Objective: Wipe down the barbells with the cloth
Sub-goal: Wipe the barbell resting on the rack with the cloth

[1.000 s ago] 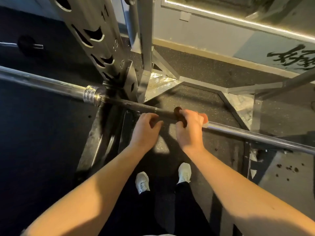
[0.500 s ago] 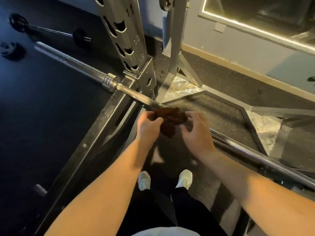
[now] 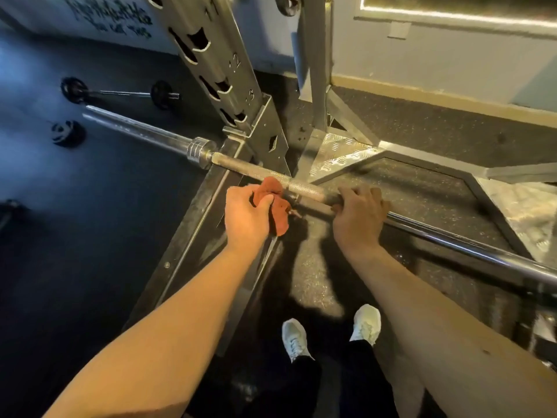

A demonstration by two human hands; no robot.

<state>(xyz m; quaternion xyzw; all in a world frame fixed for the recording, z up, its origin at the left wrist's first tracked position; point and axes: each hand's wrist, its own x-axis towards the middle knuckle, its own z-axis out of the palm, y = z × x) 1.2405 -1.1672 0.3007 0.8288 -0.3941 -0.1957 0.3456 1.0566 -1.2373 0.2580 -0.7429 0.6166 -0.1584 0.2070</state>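
While the barbell runs across the view from 10 o'clock to 4 o'clock, passing the rack upright at 12, the left grip is curled round a bunched orange cloth, pressed vs the bar's knurled part at centre. Right grip, just toward 3 o'clock, wraps its fingers over the same bar, w/ bare shaft btwn the two. Small loaded bar lies on the floor at 10, white shoes at 6
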